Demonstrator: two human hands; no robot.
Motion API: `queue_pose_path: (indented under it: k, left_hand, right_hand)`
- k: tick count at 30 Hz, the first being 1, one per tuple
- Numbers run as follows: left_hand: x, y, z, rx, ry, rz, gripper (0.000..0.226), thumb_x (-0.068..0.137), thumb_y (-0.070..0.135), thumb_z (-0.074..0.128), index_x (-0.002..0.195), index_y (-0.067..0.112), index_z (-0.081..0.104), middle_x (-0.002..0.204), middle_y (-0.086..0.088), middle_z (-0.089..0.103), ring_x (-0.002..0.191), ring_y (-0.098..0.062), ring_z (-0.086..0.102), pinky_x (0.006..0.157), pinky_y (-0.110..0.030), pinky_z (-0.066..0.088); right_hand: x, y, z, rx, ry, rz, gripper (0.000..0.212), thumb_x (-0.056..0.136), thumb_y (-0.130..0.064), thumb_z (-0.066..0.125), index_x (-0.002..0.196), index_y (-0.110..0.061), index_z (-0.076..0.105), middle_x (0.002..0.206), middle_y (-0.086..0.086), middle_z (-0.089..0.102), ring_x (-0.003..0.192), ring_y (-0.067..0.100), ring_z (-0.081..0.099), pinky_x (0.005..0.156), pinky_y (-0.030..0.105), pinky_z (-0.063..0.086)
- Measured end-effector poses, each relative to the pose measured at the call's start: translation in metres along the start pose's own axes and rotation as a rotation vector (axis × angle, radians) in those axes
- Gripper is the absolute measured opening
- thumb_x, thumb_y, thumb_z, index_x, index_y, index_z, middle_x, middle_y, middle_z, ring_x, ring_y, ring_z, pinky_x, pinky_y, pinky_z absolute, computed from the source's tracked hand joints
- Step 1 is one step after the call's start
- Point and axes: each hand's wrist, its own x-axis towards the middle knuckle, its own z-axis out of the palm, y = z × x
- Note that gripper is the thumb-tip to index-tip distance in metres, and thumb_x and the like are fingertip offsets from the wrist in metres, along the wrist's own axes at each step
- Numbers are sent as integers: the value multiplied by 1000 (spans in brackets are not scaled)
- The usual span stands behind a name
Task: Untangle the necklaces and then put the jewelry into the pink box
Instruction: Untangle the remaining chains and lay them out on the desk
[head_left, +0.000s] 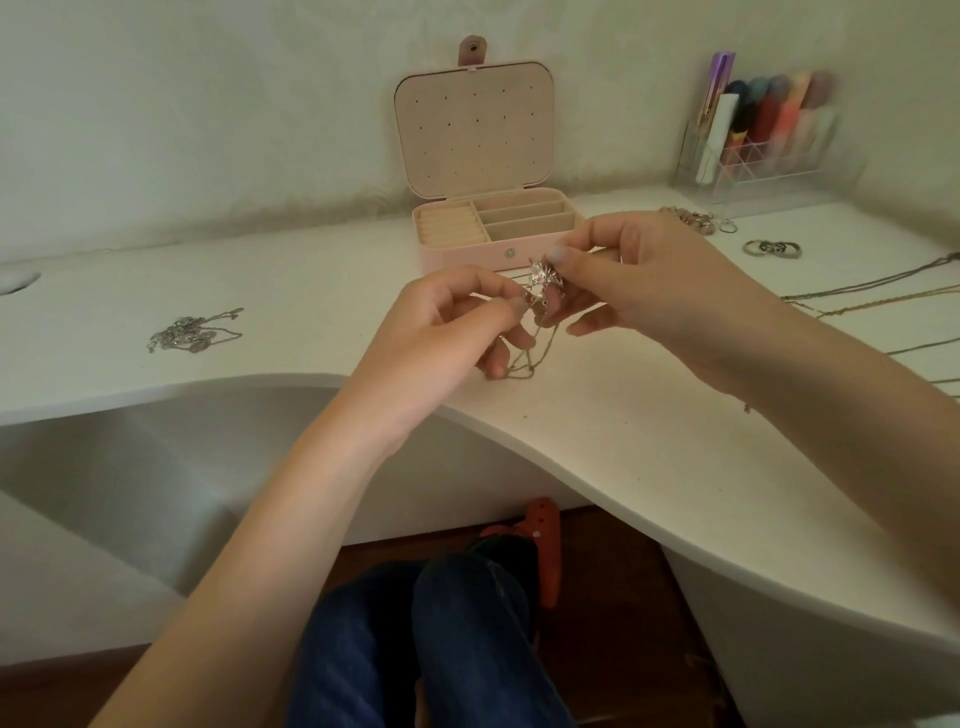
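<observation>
The pink box (467, 257) stands open at the back of the white desk (623, 441), its lid upright and its compartments showing nothing inside. Just in front of it, above the desk, both hands pinch a tangled necklace (543, 280) with a silvery pendant. My left hand (447, 322) grips the chain from the left; my right hand (639, 270) holds the pendant end from the right. Loops of chain (524, 364) hang down between my fingers.
A heap of silver chain (195, 332) lies at the left of the desk. On the right are several straight chains (872, 291), rings (774, 248) and a beaded piece (685, 215). A clear organiser (758, 156) with coloured items stands back right. My knees are below the curved desk edge.
</observation>
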Motion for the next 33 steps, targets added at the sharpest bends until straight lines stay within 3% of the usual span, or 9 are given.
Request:
queue_pose_path:
  k: [2,5,10,14,17,21,27,31,33]
  left_hand:
    - [0,1,-1,54,-36,10,8,88,13,62,81,13,65,57,4,61,51,-8,51,56,-18,44]
    - [0,-1,-4,125,-49,8,23,86,19,65,66,12,57,51,3,56,47,-8,50,52,-16,43]
    - [0,-5,-16,22,92,-97,37,89,18,61,54,19,49,49,1,55,44,-12,53,38,-19,32]
    - [5,-10,-24,29,278,-156,29,89,17,61,63,14,49,50,5,59,47,-9,60,37,-17,30]
    - [7,-11,-26,-105,370,-153,28,91,24,61,69,14,48,53,1,64,49,-13,64,39,-17,33]
    - [9,-11,-24,-270,425,-96,16,95,23,56,82,14,52,61,-2,70,67,-18,72,54,-19,50]
    - [19,-15,-25,-435,584,13,10,99,15,49,89,18,47,63,5,69,73,-13,71,67,-21,48]
    - [20,-14,-30,-546,544,-111,16,99,21,50,87,11,49,56,-1,62,59,-17,65,73,-38,57]
    - [20,-14,-30,-570,525,-131,22,99,20,50,80,8,52,50,-2,56,45,-13,52,56,-29,56]
  right_hand:
    - [0,-1,-1,36,13,-25,17,97,-16,50,97,-4,62,66,2,66,62,12,66,60,22,54]
    - [1,-7,-5,236,50,0,19,100,-13,45,86,-8,57,62,1,61,54,10,61,55,19,50]
    - [8,-12,-23,529,199,19,24,100,-10,42,80,-9,54,55,-2,57,51,9,54,52,19,45]
    - [11,-10,-27,587,247,27,24,100,-10,41,79,-9,52,55,-2,54,45,8,45,45,18,40]
    - [11,-7,-24,577,206,57,23,101,-11,39,80,-9,48,62,1,51,37,6,35,39,17,30]
    - [12,-2,-23,523,140,112,26,103,-12,33,78,-14,39,56,-3,38,36,5,26,39,17,21]
    - [13,0,-19,506,84,156,33,101,-6,28,71,-17,37,50,-6,30,39,6,20,41,19,14]
    - [13,-2,-23,547,111,188,38,99,-4,29,65,-16,40,49,-7,28,41,6,17,44,21,11]
    - [13,-1,-25,561,125,212,35,97,-3,29,66,-16,38,50,-6,26,41,7,17,45,21,11]
